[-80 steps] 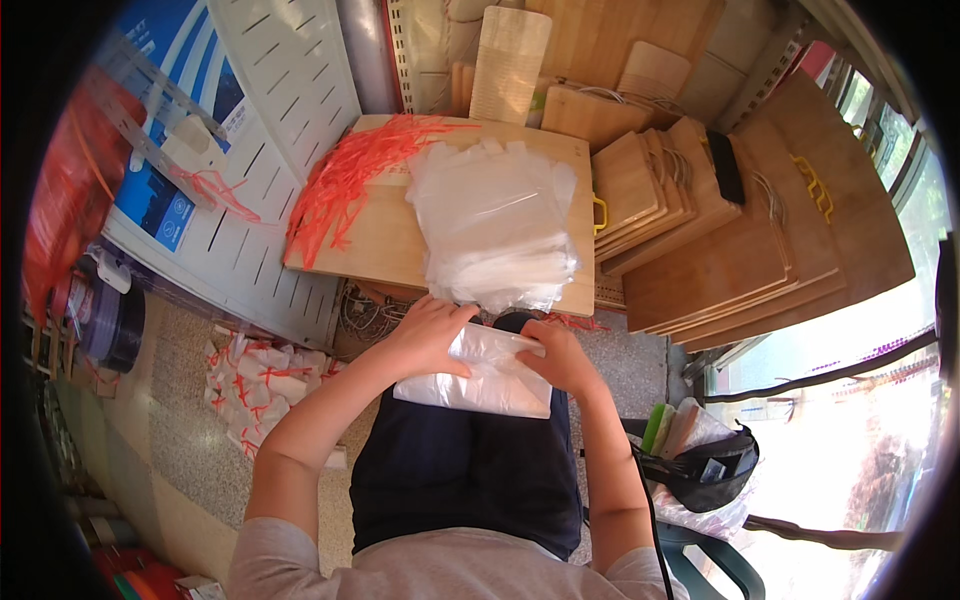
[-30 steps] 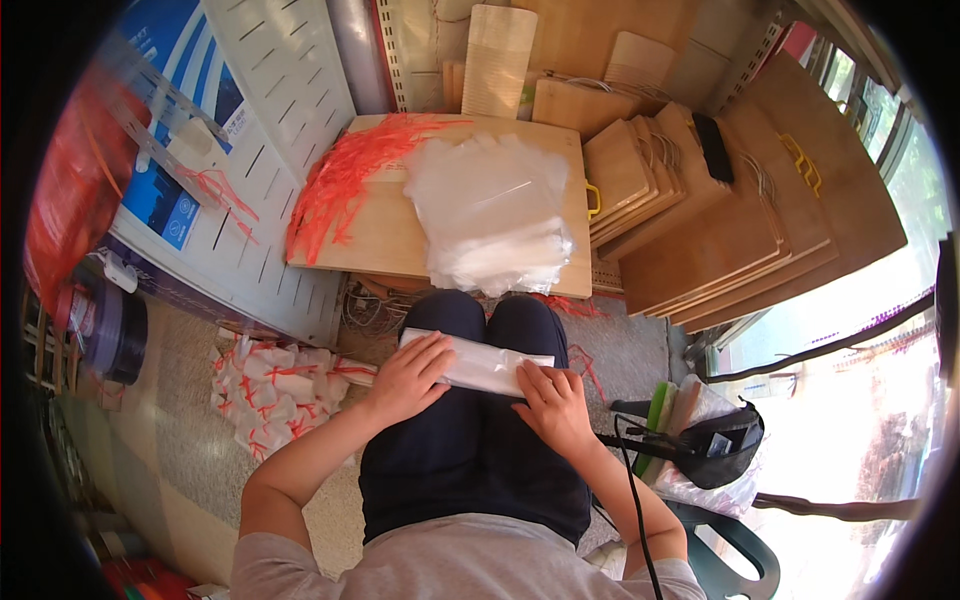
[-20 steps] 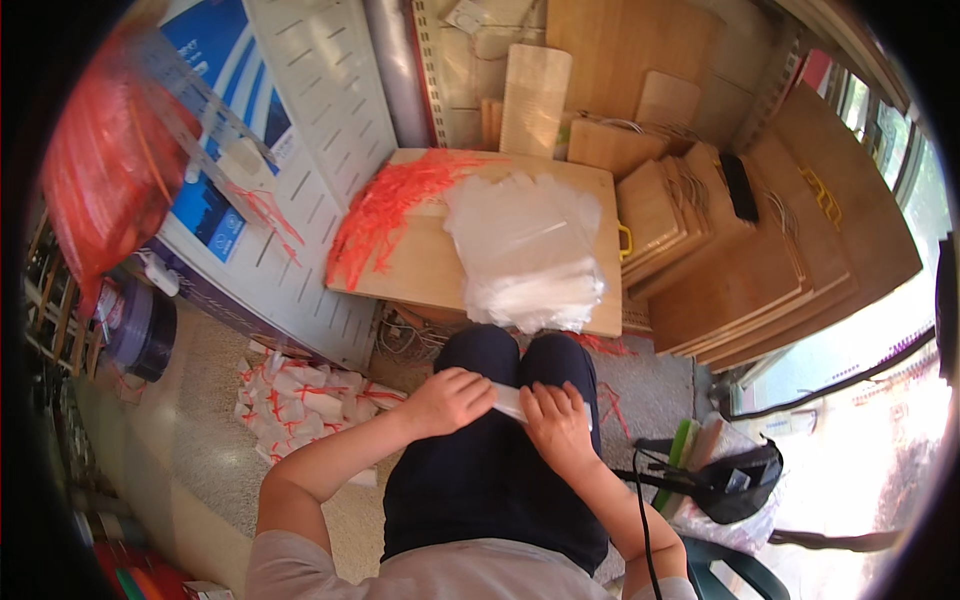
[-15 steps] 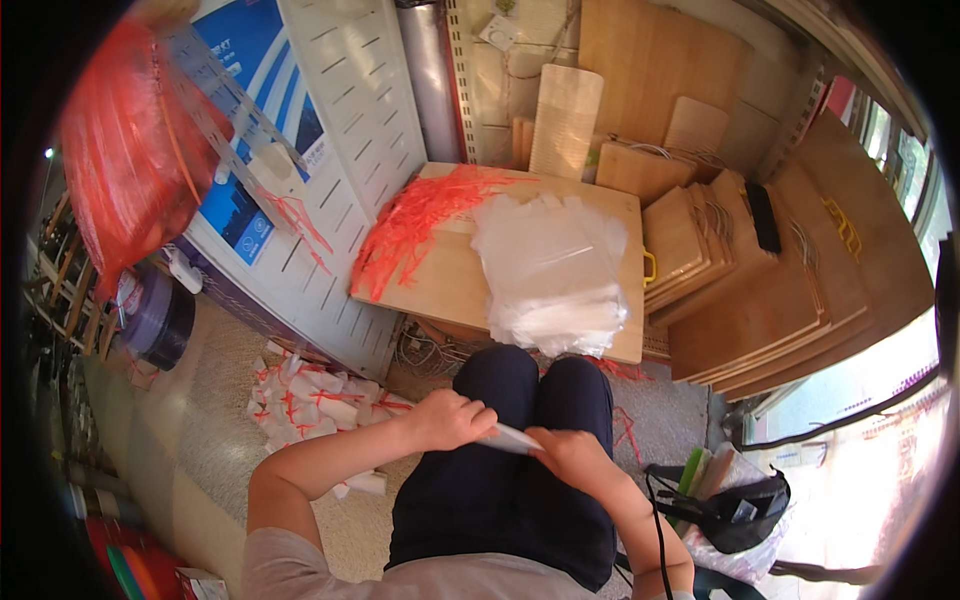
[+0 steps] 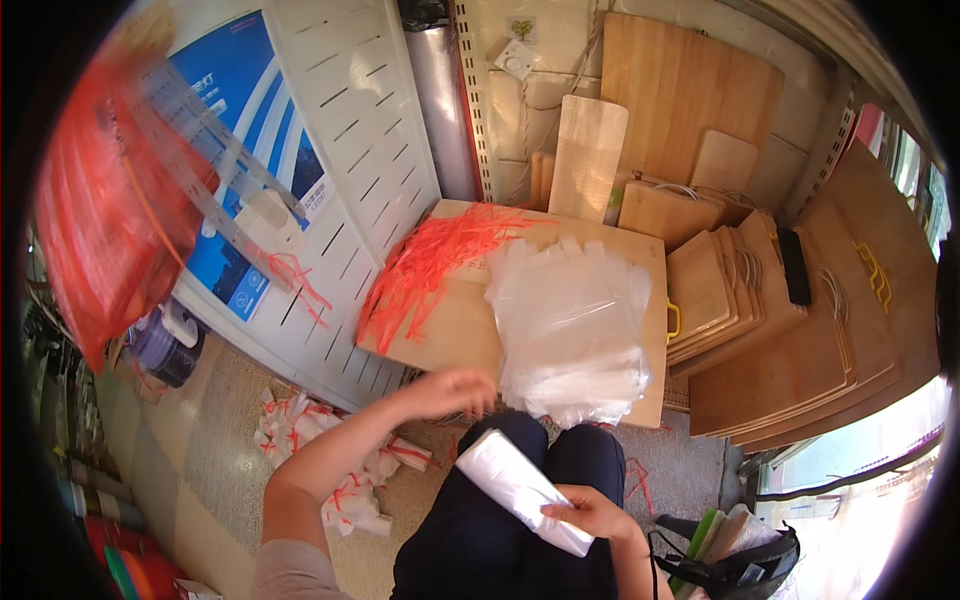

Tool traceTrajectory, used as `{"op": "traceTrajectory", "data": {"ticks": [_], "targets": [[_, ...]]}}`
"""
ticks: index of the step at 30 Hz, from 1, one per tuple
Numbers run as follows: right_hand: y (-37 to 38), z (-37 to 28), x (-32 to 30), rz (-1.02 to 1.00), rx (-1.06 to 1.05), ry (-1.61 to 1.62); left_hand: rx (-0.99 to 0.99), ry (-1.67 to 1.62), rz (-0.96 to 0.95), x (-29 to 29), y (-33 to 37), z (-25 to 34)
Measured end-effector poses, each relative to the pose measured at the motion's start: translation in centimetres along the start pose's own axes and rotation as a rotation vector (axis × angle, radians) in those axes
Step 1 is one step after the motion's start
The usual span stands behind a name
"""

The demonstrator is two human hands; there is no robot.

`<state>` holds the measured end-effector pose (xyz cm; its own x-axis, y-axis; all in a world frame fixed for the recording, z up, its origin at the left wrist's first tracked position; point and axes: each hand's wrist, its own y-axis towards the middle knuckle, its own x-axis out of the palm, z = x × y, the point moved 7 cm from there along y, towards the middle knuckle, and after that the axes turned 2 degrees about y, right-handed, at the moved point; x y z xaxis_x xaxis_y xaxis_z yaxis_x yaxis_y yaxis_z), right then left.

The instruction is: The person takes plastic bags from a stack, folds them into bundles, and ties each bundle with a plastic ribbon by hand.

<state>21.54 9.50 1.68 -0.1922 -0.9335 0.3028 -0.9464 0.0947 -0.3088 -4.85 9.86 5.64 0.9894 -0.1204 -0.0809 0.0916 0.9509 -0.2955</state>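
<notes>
A folded white plastic bag lies slantwise over my thighs in a flat strip. My right hand grips it near its lower right end, thumb on top. My left hand is off the bag, raised at the near edge of the wooden board, fingers stretched out and slightly blurred, holding nothing. Beyond it, a heap of thin red plastic strips covers the board's left side. A pile of flat clear-white plastic bags takes up the right side.
On the floor to my left lie several white bundles tied with red strips. Wooden boards lean at the right, below a window. A red plastic bag hangs at the left beside a white slotted panel. A black bag stands at my right.
My left hand has let go of the white bag and moved up toward the board. My right hand has lowered the bag, which now shows its broad side. The head view has shifted slightly.
</notes>
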Motion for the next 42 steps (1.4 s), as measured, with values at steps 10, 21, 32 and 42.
{"op": "traceTrajectory", "data": {"ticks": [10,21,32,42], "targets": [[0.4,1.3,-2.4,0.276,-0.092,0.361,0.213,1.348,0.933,-18.4,15.6,-0.6],[-0.1,1.0,-4.5,0.403,-0.348,0.697,0.591,0.161,0.825,-15.6,1.1,22.9],[-0.7,-11.0,-2.5,-0.032,-0.819,1.385,0.468,0.006,0.274,2.7,-10.0,23.6],[3.7,-8.8,2.8,-0.115,-0.666,1.266,0.384,-0.187,0.041,8.1,-12.6,20.5]]}}
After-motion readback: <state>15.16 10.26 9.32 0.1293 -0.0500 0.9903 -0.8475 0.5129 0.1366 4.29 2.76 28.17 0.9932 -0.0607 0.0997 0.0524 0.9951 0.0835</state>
